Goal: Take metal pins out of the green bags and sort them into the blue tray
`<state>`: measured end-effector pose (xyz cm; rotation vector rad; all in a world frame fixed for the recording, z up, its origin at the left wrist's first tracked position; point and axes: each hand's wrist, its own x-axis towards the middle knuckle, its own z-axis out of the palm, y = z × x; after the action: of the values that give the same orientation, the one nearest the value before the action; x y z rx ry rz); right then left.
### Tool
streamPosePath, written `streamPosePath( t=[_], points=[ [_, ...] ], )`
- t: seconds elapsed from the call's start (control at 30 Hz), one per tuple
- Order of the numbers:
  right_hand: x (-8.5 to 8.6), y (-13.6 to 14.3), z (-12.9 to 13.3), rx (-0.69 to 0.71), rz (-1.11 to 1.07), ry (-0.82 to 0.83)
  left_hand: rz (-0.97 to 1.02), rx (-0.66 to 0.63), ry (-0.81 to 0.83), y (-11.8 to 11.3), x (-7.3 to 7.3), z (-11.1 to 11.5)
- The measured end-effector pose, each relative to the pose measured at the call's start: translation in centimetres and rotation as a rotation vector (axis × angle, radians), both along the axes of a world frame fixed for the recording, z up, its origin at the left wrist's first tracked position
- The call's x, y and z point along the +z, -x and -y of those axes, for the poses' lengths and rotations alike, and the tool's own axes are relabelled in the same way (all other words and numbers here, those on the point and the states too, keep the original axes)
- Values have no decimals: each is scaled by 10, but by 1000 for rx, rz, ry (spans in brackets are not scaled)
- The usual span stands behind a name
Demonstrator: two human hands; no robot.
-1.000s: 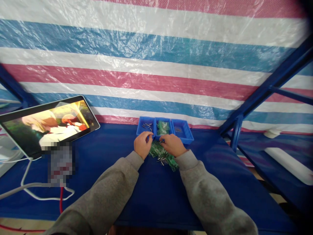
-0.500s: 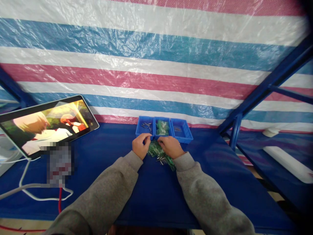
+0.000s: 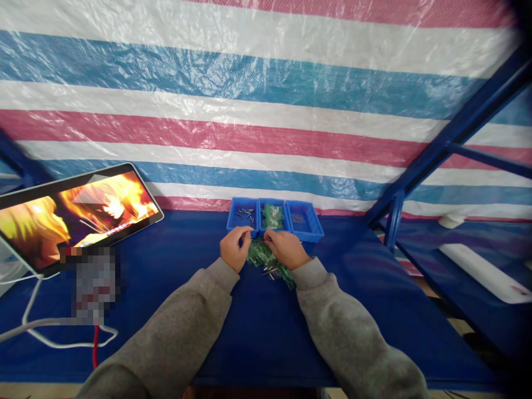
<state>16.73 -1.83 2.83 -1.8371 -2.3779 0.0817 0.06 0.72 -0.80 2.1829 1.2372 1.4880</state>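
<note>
My left hand (image 3: 235, 249) is closed in a pinch just in front of the left blue bin (image 3: 235, 226); what it holds is too small to make out. Facing it, my right hand (image 3: 286, 249) also pinches, at the front of the middle bin (image 3: 260, 216), its hold hidden by the fingers. Between and below them lies a pile of green plastic packets (image 3: 260, 253), with several thin metal pieces (image 3: 271, 271) on it. Similar metal pieces lie in the left bin, green packets fill the middle one, and a small item sits in the right bin (image 3: 311, 227).
A tablet (image 3: 83, 213) playing a video leans at the left, with white and red cables and a blurred item before it. Blue frame bars (image 3: 419, 160) and a long white object (image 3: 484, 271) are at the right. Striped sheeting (image 3: 249, 127) hangs behind.
The whole view has shifted slightly, so the bins and hands appear a little further left. Both hands remain in front of the bins. The picture on the tablet has changed.
</note>
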Motion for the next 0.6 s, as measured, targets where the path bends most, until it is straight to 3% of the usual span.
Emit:
streamPosePath(
  t=[0.3, 0.6],
  points=[
    [-9, -10, 10, 29, -244, -323, -21, -111, -42, 0, 3, 3],
    [-22, -13, 4, 14, -571, -393, 25, -118, -141, -2, 12, 7]
  ],
)
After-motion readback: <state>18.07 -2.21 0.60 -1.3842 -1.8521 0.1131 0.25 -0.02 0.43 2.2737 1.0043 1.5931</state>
